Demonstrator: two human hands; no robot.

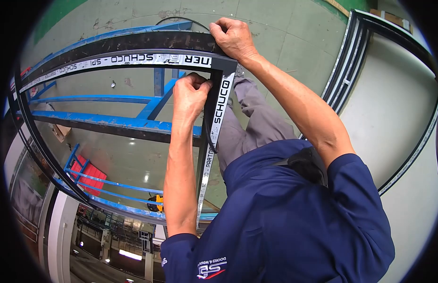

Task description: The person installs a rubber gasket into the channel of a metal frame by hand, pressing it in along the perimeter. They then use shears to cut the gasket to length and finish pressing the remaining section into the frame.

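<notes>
A black window frame [220, 66] with white printed tape stands before me, its corner between my two hands. My left hand [191, 94] is inside that corner, fingers curled and thumb pinched against the inner edge. From there a thin black rubber gasket [209, 134] hangs in a loose curve along the frame's side bar. My right hand [234, 38] is closed at the outer top of the corner, resting by the dark bar. A thin black strip [181, 19] arcs over to its fingertips. The fingers partly hide what each hand pinches.
Blue metal stand bars [91, 116] support the frame. Another black frame [356, 61] with a pale panel stands to the right. A red object [89, 177] and a yellow-black tool [155, 203] are lower left. The green floor [285, 42] has worn patches.
</notes>
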